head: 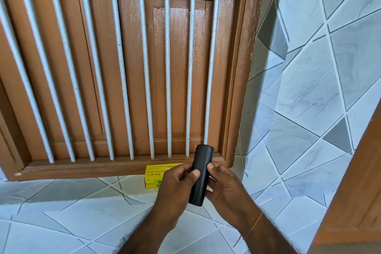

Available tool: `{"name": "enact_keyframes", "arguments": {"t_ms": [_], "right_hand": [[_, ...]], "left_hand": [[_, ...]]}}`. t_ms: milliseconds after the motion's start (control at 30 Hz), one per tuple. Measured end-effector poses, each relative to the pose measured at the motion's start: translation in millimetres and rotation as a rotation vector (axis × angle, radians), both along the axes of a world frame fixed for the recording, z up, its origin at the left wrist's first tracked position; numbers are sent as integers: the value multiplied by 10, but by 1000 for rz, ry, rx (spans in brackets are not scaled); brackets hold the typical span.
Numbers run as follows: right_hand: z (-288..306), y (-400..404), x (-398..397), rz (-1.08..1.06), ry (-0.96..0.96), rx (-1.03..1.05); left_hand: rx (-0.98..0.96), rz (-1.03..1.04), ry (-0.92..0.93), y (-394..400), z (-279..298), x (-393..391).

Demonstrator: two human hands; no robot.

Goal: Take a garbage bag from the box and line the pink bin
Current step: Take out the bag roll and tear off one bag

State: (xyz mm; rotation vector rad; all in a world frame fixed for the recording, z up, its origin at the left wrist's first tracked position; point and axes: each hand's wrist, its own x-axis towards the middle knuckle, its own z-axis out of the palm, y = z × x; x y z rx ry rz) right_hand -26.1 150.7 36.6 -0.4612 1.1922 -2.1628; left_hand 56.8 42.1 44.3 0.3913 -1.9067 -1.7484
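Observation:
A black roll of garbage bags (201,173) stands nearly upright between both my hands, low in the middle of the head view. My left hand (175,189) grips its left side with the thumb on the front. On the roll's right side my right hand (224,187) holds it, thumb pressed near its middle. Behind my hands a yellow garbage bag box (153,175) lies on the tiled ledge, against the window frame, partly hidden by my left hand. The pink bin is not in view.
A brown wooden window (123,68) with white vertical bars and closed shutters fills the upper left. Grey-white tiles cover the ledge (61,212) and the wall (309,88) on the right. A brown wooden frame edge (354,192) stands at the far right.

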Motion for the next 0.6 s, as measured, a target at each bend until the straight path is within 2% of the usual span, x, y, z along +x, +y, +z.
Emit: {"name": "enact_keyframes", "arguments": {"t_ms": [200,367,467,600], "right_hand": [[33,-42,66,67,-57,-54],[38,-43,86,65,-17,-44],[24,-74,94,-3,63,5],[22,-54,73,3,99,-10]], "left_hand": [[-76,150,-4,42,71,-17],[-301,208,1,80,82,0],[-352,168,-18,119,60,-2],[-321,-3,-47,27,77,45]]}}
